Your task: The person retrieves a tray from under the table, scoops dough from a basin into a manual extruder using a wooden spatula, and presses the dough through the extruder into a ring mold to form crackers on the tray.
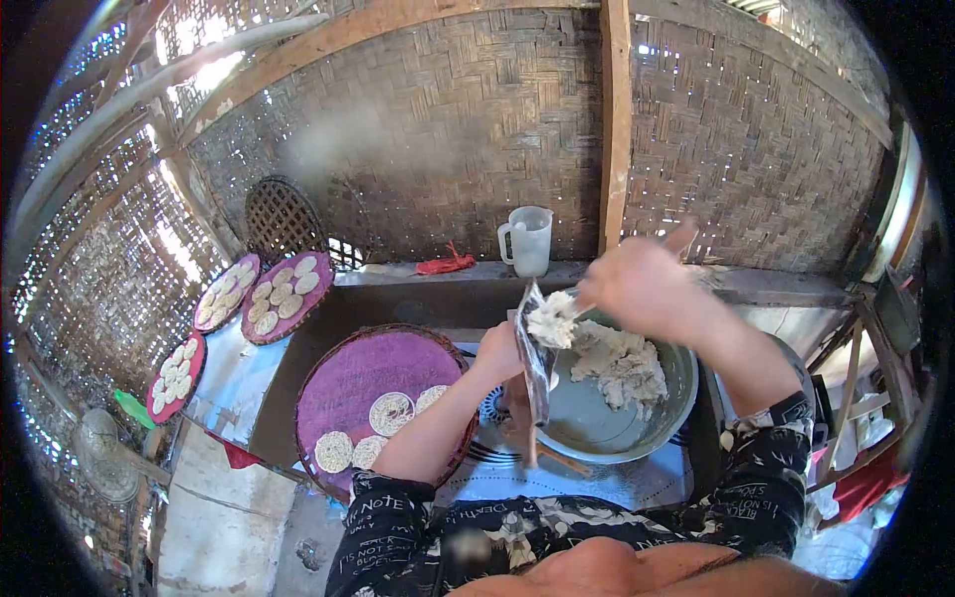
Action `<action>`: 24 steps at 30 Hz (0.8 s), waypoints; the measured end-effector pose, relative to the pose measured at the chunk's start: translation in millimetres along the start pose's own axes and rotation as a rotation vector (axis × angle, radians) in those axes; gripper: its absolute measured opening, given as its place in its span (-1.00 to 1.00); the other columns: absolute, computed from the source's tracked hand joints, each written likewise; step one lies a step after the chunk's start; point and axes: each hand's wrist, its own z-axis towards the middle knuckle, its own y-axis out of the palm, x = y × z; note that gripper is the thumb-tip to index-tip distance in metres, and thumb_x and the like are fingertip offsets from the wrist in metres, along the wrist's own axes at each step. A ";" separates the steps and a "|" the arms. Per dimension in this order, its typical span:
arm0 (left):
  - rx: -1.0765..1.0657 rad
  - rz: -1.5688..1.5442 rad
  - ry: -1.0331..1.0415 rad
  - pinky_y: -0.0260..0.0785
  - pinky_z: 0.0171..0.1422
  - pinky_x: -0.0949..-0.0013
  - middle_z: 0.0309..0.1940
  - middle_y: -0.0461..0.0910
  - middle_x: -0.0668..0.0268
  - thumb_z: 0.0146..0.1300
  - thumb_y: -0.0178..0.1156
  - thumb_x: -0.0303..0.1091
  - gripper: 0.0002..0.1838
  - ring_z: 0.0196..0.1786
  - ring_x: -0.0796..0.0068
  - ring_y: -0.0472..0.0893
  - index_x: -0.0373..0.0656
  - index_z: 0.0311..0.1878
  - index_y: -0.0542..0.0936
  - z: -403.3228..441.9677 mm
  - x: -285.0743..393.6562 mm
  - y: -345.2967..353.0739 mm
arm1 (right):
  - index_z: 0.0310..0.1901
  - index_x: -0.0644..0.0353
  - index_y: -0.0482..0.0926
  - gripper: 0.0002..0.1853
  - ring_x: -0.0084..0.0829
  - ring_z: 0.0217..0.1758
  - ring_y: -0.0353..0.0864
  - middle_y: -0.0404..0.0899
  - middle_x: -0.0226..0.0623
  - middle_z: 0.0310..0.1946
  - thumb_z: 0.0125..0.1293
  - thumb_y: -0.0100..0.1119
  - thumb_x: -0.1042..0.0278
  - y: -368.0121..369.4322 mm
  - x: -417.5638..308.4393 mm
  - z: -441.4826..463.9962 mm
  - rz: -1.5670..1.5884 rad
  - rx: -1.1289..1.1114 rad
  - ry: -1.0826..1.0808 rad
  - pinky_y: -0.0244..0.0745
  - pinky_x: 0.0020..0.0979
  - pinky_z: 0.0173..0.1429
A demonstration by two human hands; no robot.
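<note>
My left hand (500, 350) is closed round a dark, flat wooden tool (534, 373) held upright at the basin's left edge. A lump of pale dough (552, 320) sits at the tool's upper end. Just right of it, my right hand (632, 284) is raised and blurred, its fingers near the lump; what they grip is unclear. More dough (622, 366) lies in the wide grey basin (577, 434). Left of my left forearm is a round tray with a purple cloth (363, 383), bearing several round pale pieces (334, 452).
A translucent jug (530, 242) and a red bag (446, 263) stand on the ledge behind the basin. Smaller round trays (288, 328) with pale discs are at the left. A wooden post (616, 129) rises against the woven wall.
</note>
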 end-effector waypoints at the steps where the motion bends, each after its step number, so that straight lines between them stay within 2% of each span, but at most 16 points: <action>1: 0.050 -0.077 -0.025 0.43 -0.14 0.11 -0.34 0.57 -0.02 -0.02 0.13 -0.12 -0.64 -0.22 -0.03 0.56 -0.17 -0.23 0.57 -1.8 -5.4 3.8 | -0.39 0.06 0.51 -0.87 -0.41 -0.37 0.54 0.48 -0.44 -0.54 0.02 0.10 0.26 1.1 -18.1 4.4 -0.090 0.015 -0.071 0.37 -0.32 -0.33; 2: 0.102 -0.156 -0.050 0.43 -0.14 0.11 -0.34 0.58 -0.01 -0.01 0.13 -0.12 -0.64 -0.22 -0.01 0.56 -0.15 -0.21 0.57 -2.8 -2.2 -0.6 | -0.33 0.03 0.46 -0.86 -0.43 -0.40 0.50 0.40 -0.48 -0.53 0.04 0.08 0.27 3.1 -32.7 5.2 -0.183 0.029 -0.144 0.35 -0.33 -0.33; 3: 0.017 -0.099 -0.087 0.42 -0.12 0.14 -0.28 0.58 0.04 -0.01 0.14 -0.12 -0.64 -0.17 0.02 0.56 -0.09 -0.15 0.57 -6.8 1.7 -7.5 | -0.32 0.02 0.43 -0.84 -0.41 -0.42 0.47 0.35 -0.46 -0.58 0.05 0.06 0.23 7.6 -36.8 2.5 -0.173 0.141 -0.173 0.36 -0.34 -0.34; 6: 0.102 -0.112 -0.095 0.42 -0.10 0.19 -0.23 0.58 0.06 -0.01 0.17 -0.12 -0.61 -0.13 0.04 0.55 -0.10 -0.11 0.56 -12.9 -15.5 6.5 | -0.33 -0.01 0.46 -0.86 -0.42 -0.42 0.47 0.34 -0.46 -0.59 0.05 0.06 0.24 19.4 -26.8 -6.7 -0.035 0.167 -0.129 0.37 -0.34 -0.34; 8: 0.111 -0.579 -0.161 0.40 -0.06 0.25 -0.20 0.59 0.10 0.03 0.17 -0.18 -0.60 -0.12 0.12 0.57 -0.13 -0.06 0.54 -10.1 -61.9 40.6 | -0.39 -0.06 0.52 -0.91 -0.37 -0.45 0.49 0.37 -0.45 -0.58 0.02 0.12 0.25 5.9 -7.4 -16.3 0.074 0.241 0.004 0.39 -0.32 -0.38; 9: 0.113 -0.640 -0.176 0.40 -0.06 0.27 -0.19 0.59 0.11 0.05 0.16 -0.20 -0.61 -0.12 0.15 0.58 -0.13 -0.05 0.53 -9.5 -66.6 39.7 | -0.42 -0.04 0.55 -0.87 -0.33 -0.50 0.49 0.38 -0.43 -0.63 -0.07 0.22 0.27 -1.9 2.2 -21.5 0.131 0.215 0.081 0.40 -0.31 -0.41; 10: 0.113 -0.779 -0.230 0.39 -0.04 0.29 -0.18 0.59 0.13 0.08 0.14 -0.23 -0.64 -0.11 0.21 0.58 -0.14 -0.04 0.54 -9.4 -64.3 35.2 | -0.44 -0.01 0.53 -0.89 -0.32 -0.44 0.54 0.43 -0.40 -0.60 -0.03 0.19 0.23 -11.0 10.8 -30.5 0.227 0.257 0.150 0.44 -0.30 -0.36; 12: 0.138 -1.058 -0.343 0.37 -0.01 0.34 -0.15 0.59 0.17 0.14 0.10 -0.29 -0.69 -0.09 0.32 0.58 -0.15 -0.03 0.54 -9.1 -59.1 25.4 | -0.51 0.01 0.54 -0.89 -0.31 -0.46 0.53 0.43 -0.39 -0.63 -0.08 0.24 0.23 -10.8 24.7 -42.5 0.201 0.375 0.285 0.43 -0.30 -0.39; 13: 0.128 -1.148 -0.377 0.36 -0.01 0.35 -0.15 0.59 0.17 0.15 0.09 -0.30 -0.70 -0.08 0.34 0.57 -0.15 -0.04 0.54 -8.9 -56.3 22.9 | -0.51 0.01 0.54 -0.88 -0.31 -0.46 0.53 0.44 -0.39 -0.63 -0.08 0.25 0.23 -6.4 27.2 -44.3 0.216 0.376 0.286 0.43 -0.30 -0.39; 17: 0.134 -0.762 -0.274 0.40 -0.07 0.23 -0.21 0.59 0.08 0.06 0.15 -0.17 -0.62 -0.13 0.14 0.58 -0.15 -0.07 0.54 -11.2 -47.3 31.7 | -0.48 0.02 0.55 -0.87 -0.29 -0.45 0.53 0.47 -0.39 -0.61 -0.02 0.24 0.21 14.8 17.9 -37.3 0.292 0.315 0.244 0.42 -0.28 -0.37; 19: 0.107 -0.197 -0.166 0.41 -0.13 0.12 -0.27 0.58 0.02 -0.03 0.19 -0.08 -0.57 -0.17 -0.03 0.55 -0.16 -0.13 0.55 -18.1 -10.2 5.5 | -0.47 0.02 0.54 -0.87 -0.29 -0.45 0.53 0.45 -0.39 -0.62 0.01 0.21 0.20 15.1 10.5 -30.8 0.313 0.235 0.178 0.41 -0.26 -0.35; 21: 0.048 -0.126 -0.173 0.41 -0.13 0.13 -0.29 0.58 0.03 -0.03 0.18 -0.10 -0.59 -0.17 -0.03 0.55 -0.16 -0.15 0.56 -17.6 0.4 5.8 | -0.46 0.01 0.53 -0.87 -0.29 -0.44 0.53 0.44 -0.40 -0.61 0.01 0.19 0.19 18.8 -1.5 -21.6 0.330 0.136 0.123 0.41 -0.24 -0.34; 24: -0.029 -0.149 -0.176 0.40 -0.12 0.15 -0.27 0.58 0.01 0.01 0.15 -0.09 -0.60 -0.16 -0.01 0.55 -0.14 -0.14 0.56 -21.9 11.2 3.2 | -0.45 0.00 0.51 -0.88 -0.31 -0.43 0.53 0.43 -0.41 -0.58 0.01 0.17 0.20 27.8 -28.7 -9.5 0.206 0.138 0.016 0.41 -0.22 -0.34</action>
